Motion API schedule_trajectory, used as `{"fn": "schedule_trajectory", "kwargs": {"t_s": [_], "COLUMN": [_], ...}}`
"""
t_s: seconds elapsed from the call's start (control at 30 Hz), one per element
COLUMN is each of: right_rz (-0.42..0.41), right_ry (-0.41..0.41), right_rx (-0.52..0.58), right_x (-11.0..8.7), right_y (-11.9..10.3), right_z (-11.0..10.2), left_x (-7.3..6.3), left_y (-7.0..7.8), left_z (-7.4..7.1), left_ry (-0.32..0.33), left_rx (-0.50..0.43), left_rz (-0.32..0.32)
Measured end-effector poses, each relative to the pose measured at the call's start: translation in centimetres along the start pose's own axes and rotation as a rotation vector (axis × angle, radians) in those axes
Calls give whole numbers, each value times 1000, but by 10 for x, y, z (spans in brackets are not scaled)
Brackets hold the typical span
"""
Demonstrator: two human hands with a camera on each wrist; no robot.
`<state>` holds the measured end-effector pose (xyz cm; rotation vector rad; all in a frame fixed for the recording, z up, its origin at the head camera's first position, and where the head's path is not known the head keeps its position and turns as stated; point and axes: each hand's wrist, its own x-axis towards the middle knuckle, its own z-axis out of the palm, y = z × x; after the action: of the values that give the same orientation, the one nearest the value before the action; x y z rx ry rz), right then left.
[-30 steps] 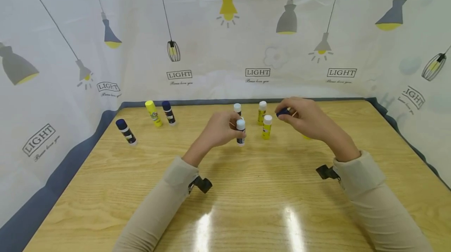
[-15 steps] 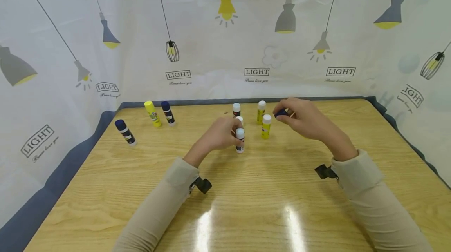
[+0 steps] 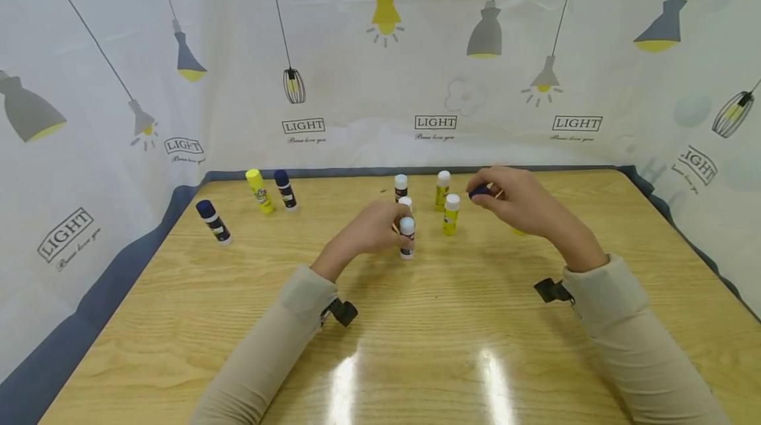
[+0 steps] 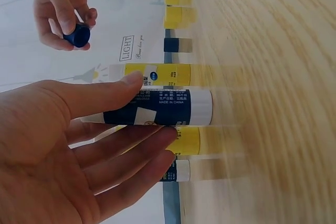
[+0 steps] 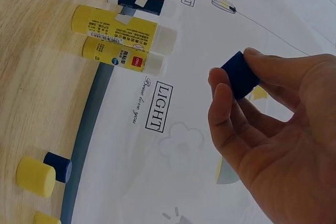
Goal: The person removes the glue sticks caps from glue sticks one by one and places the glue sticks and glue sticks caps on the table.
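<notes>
My left hand (image 3: pixel 374 223) grips an upright navy glue stick (image 4: pixel 173 106) with a pale top and no coloured cap. Its white base is close to the tabletop in the left wrist view. My right hand (image 3: pixel 514 197) pinches a dark blue glue stick cap (image 5: pixel 240 75) between thumb and fingers, raised above the table. Around the held stick stand other glue sticks with pale tops: a yellow one (image 3: pixel 451 215) in front, another yellow one (image 3: pixel 442 192) farther back, and a navy one (image 3: pixel 401 188). A white top (image 3: pixel 405 205) shows just behind the held stick, its body mostly hidden by my left hand.
At the back left stand three capped glue sticks: a navy one (image 3: pixel 214 223), a yellow one (image 3: pixel 259 192) and a second navy one (image 3: pixel 285 191). Loose caps, yellow (image 5: pixel 35 177) and dark blue (image 5: pixel 58 167), stand on the table by my right hand. A printed curtain (image 3: pixel 357 68) borders the table.
My left hand has come slightly nearer with the navy glue stick, and the white top behind it shows more. My right hand keeps the blue cap in nearly the same place.
</notes>
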<state>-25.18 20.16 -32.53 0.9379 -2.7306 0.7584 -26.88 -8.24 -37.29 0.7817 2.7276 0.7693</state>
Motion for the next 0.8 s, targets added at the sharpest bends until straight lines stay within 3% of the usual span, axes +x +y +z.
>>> {"fn": "schedule_trajectory", "kwargs": {"t_s": [0.8], "right_rz": [41], "right_ry": [-64], "right_rx": [-3], "right_x": [-1], "right_y": [12], "right_z": [3], "left_x": [1], "left_y": [-1], "left_z": [4], "left_ry": [-16], "left_rx": [41], "left_rz": [9]}}
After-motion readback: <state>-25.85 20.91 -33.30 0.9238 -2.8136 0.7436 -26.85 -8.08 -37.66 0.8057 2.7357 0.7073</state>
